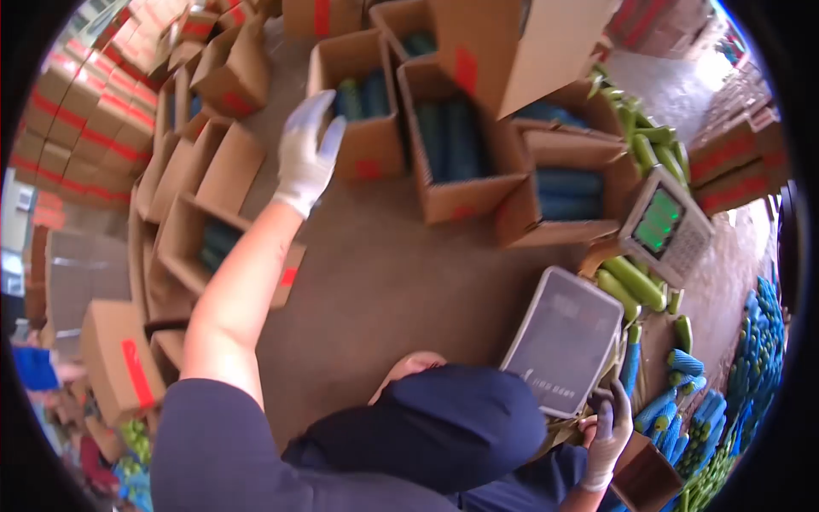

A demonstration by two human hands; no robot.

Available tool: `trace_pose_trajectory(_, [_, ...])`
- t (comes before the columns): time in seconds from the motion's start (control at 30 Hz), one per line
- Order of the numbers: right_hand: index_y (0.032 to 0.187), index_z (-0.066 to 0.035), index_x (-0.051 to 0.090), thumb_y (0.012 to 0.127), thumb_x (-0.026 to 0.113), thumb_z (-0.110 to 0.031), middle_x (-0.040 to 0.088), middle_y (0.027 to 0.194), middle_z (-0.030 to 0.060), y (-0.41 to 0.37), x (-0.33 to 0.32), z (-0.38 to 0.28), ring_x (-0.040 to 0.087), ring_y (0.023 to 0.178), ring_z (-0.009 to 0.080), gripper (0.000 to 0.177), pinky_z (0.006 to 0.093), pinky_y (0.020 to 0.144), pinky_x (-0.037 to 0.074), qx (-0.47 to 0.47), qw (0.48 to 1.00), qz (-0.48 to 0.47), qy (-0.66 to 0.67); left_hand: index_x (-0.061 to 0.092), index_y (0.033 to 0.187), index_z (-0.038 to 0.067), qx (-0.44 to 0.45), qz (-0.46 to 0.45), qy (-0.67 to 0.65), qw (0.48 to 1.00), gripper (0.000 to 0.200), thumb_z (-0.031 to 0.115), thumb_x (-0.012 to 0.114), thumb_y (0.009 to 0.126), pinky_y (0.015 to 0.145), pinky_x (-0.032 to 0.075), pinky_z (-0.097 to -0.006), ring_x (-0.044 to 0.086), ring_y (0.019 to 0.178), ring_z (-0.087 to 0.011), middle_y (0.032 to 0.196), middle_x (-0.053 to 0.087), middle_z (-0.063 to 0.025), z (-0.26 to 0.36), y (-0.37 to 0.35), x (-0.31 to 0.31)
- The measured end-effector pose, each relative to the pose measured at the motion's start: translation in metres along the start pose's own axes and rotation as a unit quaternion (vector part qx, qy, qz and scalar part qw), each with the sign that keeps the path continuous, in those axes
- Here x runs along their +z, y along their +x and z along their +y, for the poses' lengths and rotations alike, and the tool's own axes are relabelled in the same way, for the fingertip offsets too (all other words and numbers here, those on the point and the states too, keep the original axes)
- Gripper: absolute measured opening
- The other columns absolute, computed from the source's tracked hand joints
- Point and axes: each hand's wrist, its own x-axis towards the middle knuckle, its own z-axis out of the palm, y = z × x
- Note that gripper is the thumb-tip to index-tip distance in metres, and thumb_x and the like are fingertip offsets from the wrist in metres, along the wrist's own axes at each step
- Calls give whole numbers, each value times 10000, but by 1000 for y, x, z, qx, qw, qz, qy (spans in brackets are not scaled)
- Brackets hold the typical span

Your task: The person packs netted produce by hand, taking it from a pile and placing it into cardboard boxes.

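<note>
My left hand (308, 158), in a whitish glove, is stretched forward with fingers apart. It holds nothing and is beside the left edge of an open carton (368, 149), which contains green, courgette-like vegetables in blue net sleeves (363, 96). My right hand (607, 435), also gloved, is low on the right with bent, separated fingers. Its fingertips are near the lower corner of a grey scale platform (567, 341) and the lower end of a blue-sleeved vegetable (630, 363). I make out nothing held there. The scale's display (659, 224) glows green.
A dark blue cap (478, 418) fills the lower middle. More open cartons (461, 200) with sleeved vegetables stand ahead; others (183, 230) line the left. Bare green vegetables (631, 282) lie by the scale, and a blue-sleeved heap (759, 358) lies far right. Sealed cartons (85, 128) are stacked left.
</note>
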Motion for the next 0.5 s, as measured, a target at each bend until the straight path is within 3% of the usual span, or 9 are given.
trace_pose_trajectory(0.03, [1319,23,527,976,518,-123,670,992,114,-14,-17,24,606,930,159,372,297,890,483,-34,987,-24,-158,444,1375,36,-25,11,101,995,561,249,653,901,1017,416,-433,531,1186,-386,1306,544,-231,-11,-42,-27])
trace_pose_trajectory(0.07, [1330,17,529,983,510,-123,663,1007,89,-32,-22,55,590,944,150,374,281,895,465,-46,995,-2,-93,473,1348,23,-43,25,197,979,602,255,712,847,1009,419,-426,533,1154,-407,1313,527,-235,-21,-82,-51])
trace_pose_trajectory(0.13, [1291,18,560,963,513,-68,633,1067,96,-54,-22,57,571,891,132,343,263,838,464,-152,971,-21,-183,407,1394,25,-202,-50,409,889,707,292,731,826,993,429,-437,493,1184,-449,1382,460,-234,-40,-169,-91])
trace_pose_trajectory(0.17, [1314,15,543,974,493,-55,632,1088,86,-67,-28,76,571,972,146,351,276,898,449,-58,991,-15,-120,407,1394,25,-205,-52,411,887,707,292,731,826,993,429,-437,493,1184,-449,1382,460,-234,-36,-181,-105])
trace_pose_trajectory(0.23, [1319,13,540,978,490,-53,631,1089,81,-76,-29,83,573,986,152,351,279,901,448,-36,993,-18,-110,327,1429,15,-329,-220,236,888,789,308,732,818,954,452,-450,535,1147,-443,1295,537,-249,-29,-187,-130])
trace_pose_trajectory(0.27, [1324,10,536,982,487,-51,630,1089,76,-79,-28,86,575,1000,157,351,283,904,447,-12,995,-18,-99,419,1369,13,-423,-255,134,859,678,310,706,831,908,480,-459,596,1066,-416,1158,619,-255,-27,-180,-133])
trace_pose_trajectory(0.33, [1320,10,539,981,500,-43,627,1083,65,-79,-25,99,574,986,143,346,262,880,452,-34,996,-15,-81,529,1268,34,-390,-330,150,846,515,303,666,851,882,496,-460,629,1001,-399,1044,658,-252,-76,-195,-115])
trace_pose_trajectory(0.47, [1340,9,520,972,543,-68,632,1043,39,-84,-32,121,560,877,85,377,185,747,445,-16,996,-7,-84,598,1173,56,-340,-340,180,858,382,286,630,869,864,498,-478,622,998,-409,1050,662,-234,-48,-177,-119])
trace_pose_trajectory(0.5, [1334,4,526,972,544,-72,627,1032,35,-89,-30,110,548,839,71,370,173,709,433,-9,997,-9,-76,595,1177,62,-325,-377,172,850,378,283,623,872,853,497,-486,628,987,-403,1039,666,-227,-48,-184,-126])
